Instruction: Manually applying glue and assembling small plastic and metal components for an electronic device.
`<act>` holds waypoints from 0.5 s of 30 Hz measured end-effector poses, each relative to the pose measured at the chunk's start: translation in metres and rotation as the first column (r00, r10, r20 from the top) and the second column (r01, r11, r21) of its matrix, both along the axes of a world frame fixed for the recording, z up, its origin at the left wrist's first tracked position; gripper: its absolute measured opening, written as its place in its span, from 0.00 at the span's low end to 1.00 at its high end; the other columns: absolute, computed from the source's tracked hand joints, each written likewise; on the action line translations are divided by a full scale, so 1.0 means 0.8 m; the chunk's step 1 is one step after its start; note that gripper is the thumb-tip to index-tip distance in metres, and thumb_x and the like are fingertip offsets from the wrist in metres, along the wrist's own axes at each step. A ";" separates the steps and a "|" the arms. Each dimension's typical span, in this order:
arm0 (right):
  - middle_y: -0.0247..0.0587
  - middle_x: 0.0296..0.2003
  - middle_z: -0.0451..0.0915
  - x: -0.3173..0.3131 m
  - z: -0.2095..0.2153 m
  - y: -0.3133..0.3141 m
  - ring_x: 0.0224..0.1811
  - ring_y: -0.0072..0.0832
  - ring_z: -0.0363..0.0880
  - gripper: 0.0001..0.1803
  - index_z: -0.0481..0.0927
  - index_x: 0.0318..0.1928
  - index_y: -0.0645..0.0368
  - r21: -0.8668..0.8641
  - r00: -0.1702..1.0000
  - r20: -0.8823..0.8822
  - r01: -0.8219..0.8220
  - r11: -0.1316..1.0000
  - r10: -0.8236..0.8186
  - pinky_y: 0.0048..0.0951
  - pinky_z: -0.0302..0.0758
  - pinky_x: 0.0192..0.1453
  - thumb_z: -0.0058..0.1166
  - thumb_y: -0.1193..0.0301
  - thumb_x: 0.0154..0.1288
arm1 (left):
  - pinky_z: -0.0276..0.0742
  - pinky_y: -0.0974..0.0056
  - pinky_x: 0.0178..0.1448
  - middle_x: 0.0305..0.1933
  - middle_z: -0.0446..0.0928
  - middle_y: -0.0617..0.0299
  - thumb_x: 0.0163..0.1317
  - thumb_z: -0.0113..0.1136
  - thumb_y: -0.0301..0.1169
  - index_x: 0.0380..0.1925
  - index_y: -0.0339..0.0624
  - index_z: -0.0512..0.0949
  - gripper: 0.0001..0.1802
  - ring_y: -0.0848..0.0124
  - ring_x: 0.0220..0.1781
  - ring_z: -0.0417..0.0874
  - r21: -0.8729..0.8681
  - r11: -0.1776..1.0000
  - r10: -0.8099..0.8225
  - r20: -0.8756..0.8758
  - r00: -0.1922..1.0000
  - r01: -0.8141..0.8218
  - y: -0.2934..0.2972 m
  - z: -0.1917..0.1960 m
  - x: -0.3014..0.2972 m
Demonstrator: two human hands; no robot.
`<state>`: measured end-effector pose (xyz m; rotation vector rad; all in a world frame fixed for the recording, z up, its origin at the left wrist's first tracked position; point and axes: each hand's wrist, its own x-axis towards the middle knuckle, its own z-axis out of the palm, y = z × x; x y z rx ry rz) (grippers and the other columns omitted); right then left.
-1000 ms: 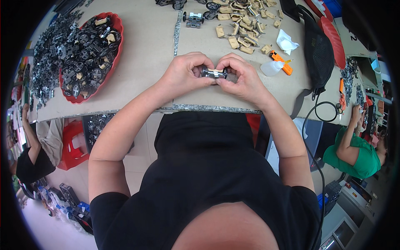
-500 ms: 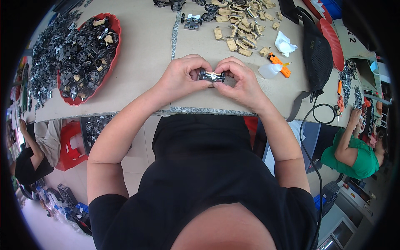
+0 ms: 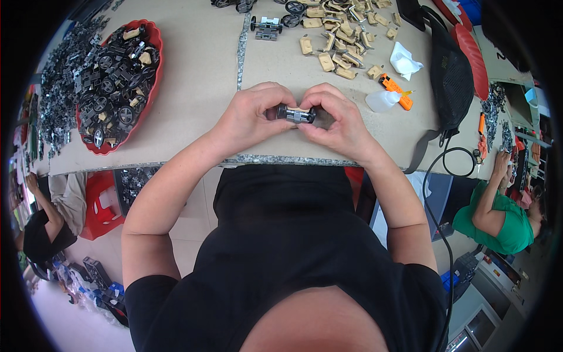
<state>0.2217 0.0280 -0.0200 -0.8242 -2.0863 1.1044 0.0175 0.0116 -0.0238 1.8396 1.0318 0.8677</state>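
Note:
Near the front edge of the table, my two hands hold a small wheeled axle assembly (image 3: 298,115) between them. It has a grey metallic body with a black wheel at each end, and a bit of beige shows along its far side. The fingers of my left hand (image 3: 253,111) pinch its left end, while my right hand (image 3: 337,117) grips the right end with thumb and forefinger. Fingertips cover part of both wheels. A similar wheeled assembly (image 3: 267,27) rests farther back, beside loose beige blocks (image 3: 346,44) with metal pieces on them.
To the left, a red scalloped tray (image 3: 157,76) is heaped with black wheels and parts, beside a pile of grey parts (image 3: 56,97). On the right lie a white squeeze bottle (image 3: 381,101), an orange cutter (image 3: 396,91), crumpled tissue (image 3: 404,61) and a black bag (image 3: 450,76). Other people sit at both sides.
The wheeled axle assembly has turned between my fingers; less beige and more of its grey body show. My right thumb has shifted slightly. Both hands keep hold of it.

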 end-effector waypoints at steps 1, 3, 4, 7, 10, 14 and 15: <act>0.37 0.37 0.71 0.000 -0.001 -0.001 0.36 0.26 0.73 0.14 0.73 0.37 0.60 0.006 1.000 0.003 -0.003 1.000 0.003 0.25 0.72 0.39 0.60 0.77 0.47 | 0.72 0.72 0.33 0.36 0.76 0.63 0.42 0.69 0.21 0.33 0.37 0.77 0.16 0.76 0.33 0.75 0.009 1.000 -0.001 0.006 1.000 0.001 -0.001 0.000 0.000; 0.38 0.37 0.71 0.000 -0.004 -0.001 0.37 0.28 0.73 0.15 0.73 0.37 0.60 0.060 1.000 -0.016 -0.016 0.998 0.017 0.25 0.72 0.39 0.60 0.78 0.47 | 0.72 0.71 0.33 0.35 0.77 0.62 0.42 0.69 0.21 0.33 0.37 0.77 0.16 0.74 0.33 0.75 0.062 0.998 -0.013 0.007 1.000 0.013 -0.001 -0.001 -0.001; 0.39 0.37 0.71 0.000 -0.005 -0.002 0.37 0.29 0.73 0.15 0.73 0.38 0.60 0.086 0.999 -0.025 -0.021 0.996 0.023 0.26 0.72 0.39 0.60 0.78 0.46 | 0.72 0.71 0.33 0.35 0.77 0.62 0.41 0.69 0.21 0.33 0.37 0.77 0.16 0.73 0.32 0.75 0.105 0.994 -0.023 0.002 1.000 0.023 0.000 -0.002 -0.001; 0.40 0.38 0.71 0.001 -0.006 -0.002 0.38 0.32 0.73 0.16 0.72 0.38 0.60 0.093 0.999 -0.018 -0.033 0.995 0.035 0.26 0.72 0.39 0.61 0.78 0.45 | 0.71 0.69 0.31 0.30 0.76 0.62 0.43 0.68 0.22 0.31 0.37 0.76 0.13 0.71 0.31 0.75 0.163 0.987 -0.014 0.028 1.000 0.009 0.000 -0.001 0.002; 0.40 0.38 0.72 0.001 -0.006 -0.002 0.38 0.32 0.73 0.16 0.73 0.38 0.60 0.079 0.999 -0.022 -0.040 0.996 0.042 0.26 0.72 0.39 0.61 0.78 0.46 | 0.71 0.69 0.31 0.28 0.75 0.62 0.44 0.67 0.22 0.28 0.37 0.75 0.11 0.69 0.31 0.75 0.181 0.984 -0.007 0.042 0.999 -0.001 -0.001 0.002 0.004; 0.40 0.38 0.72 0.001 -0.007 -0.001 0.38 0.32 0.74 0.17 0.72 0.39 0.60 0.082 0.998 -0.023 -0.051 0.995 0.053 0.27 0.73 0.39 0.61 0.78 0.46 | 0.72 0.68 0.32 0.29 0.75 0.62 0.44 0.67 0.22 0.28 0.37 0.75 0.11 0.69 0.32 0.76 0.136 0.991 -0.007 0.016 1.000 0.005 -0.001 0.002 0.002; 0.40 0.38 0.72 0.001 -0.007 -0.002 0.38 0.32 0.74 0.17 0.72 0.39 0.60 0.081 0.999 -0.017 -0.047 0.996 0.049 0.27 0.73 0.39 0.61 0.78 0.46 | 0.72 0.68 0.32 0.29 0.75 0.62 0.44 0.66 0.21 0.29 0.37 0.75 0.11 0.69 0.32 0.76 0.128 0.992 -0.001 0.022 1.000 -0.001 -0.001 0.003 0.002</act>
